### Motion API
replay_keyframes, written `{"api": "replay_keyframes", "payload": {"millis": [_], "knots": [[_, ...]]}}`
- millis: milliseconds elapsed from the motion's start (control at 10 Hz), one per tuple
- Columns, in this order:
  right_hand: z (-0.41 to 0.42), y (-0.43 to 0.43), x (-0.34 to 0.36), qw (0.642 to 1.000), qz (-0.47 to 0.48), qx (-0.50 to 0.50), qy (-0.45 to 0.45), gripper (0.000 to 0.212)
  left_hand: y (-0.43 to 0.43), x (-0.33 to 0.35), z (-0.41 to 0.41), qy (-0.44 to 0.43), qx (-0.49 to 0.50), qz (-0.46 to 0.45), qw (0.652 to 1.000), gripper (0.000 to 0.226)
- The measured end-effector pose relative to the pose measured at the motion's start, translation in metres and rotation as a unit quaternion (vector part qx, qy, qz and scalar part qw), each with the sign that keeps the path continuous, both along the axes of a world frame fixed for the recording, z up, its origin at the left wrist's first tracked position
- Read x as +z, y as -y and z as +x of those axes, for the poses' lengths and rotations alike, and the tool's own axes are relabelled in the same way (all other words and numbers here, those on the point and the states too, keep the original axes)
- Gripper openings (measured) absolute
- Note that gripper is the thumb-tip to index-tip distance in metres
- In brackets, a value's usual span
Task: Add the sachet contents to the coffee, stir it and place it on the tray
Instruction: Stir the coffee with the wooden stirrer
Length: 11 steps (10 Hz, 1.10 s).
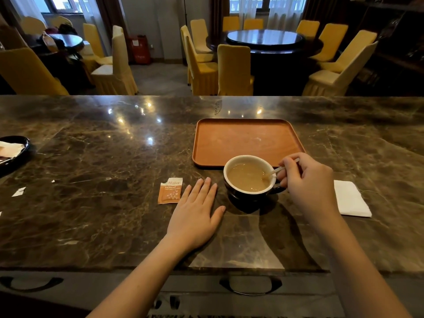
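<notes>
A dark cup with a white inside [250, 193] holds milky coffee and stands on the marble counter just in front of the orange tray [243, 134]. My right hand [307, 182] pinches a thin white stirrer [275, 171] whose lower end dips into the coffee at the cup's right side. My left hand [197, 212] lies flat on the counter, fingers spread, left of the cup and holding nothing. A torn orange sachet [170, 191] lies flat just left of that hand.
A folded white napkin [350, 198] lies right of my right hand. A black dish [13, 152] with paper items sits at the counter's far left edge. Small torn paper scraps [19, 191] lie on the left. Yellow-covered chairs and round tables stand beyond the counter.
</notes>
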State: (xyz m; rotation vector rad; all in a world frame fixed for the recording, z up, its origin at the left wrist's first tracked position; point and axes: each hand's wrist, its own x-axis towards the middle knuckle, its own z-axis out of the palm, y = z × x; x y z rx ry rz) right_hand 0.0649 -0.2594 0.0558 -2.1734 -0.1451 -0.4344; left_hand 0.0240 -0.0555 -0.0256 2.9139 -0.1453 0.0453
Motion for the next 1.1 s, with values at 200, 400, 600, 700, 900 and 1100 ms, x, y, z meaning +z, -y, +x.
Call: {"api": "replay_keyframes", "payload": {"millis": [200,400,600,700,900,1100], "knots": [[0.003,-0.012,-0.007,0.999,0.039,0.016,-0.005,0.017,0.0,0.0,0.0,0.002,0.001,-0.003,1.0,0.061],[-0.001,-0.019,-0.008,0.998,0.05,0.039,-0.022,0.017,0.001,-0.001,0.0,0.001,0.001,0.0,1.0,0.061],[-0.009,-0.012,-0.006,0.996,0.057,0.05,-0.056,0.017,0.0,-0.001,0.0,0.002,0.001,0.001,1.0,0.061],[-0.011,-0.006,-0.005,0.997,0.053,0.027,-0.045,0.018,0.0,-0.001,0.0,0.004,0.001,0.0,1.0,0.061],[-0.008,-0.012,-0.01,0.998,0.058,0.016,-0.026,0.018,0.0,0.001,0.0,0.003,-0.002,-0.001,1.0,0.061],[-0.013,-0.013,-0.008,0.996,0.068,0.043,-0.045,0.015,0.0,0.0,0.001,-0.001,-0.002,-0.002,1.0,0.061]]}}
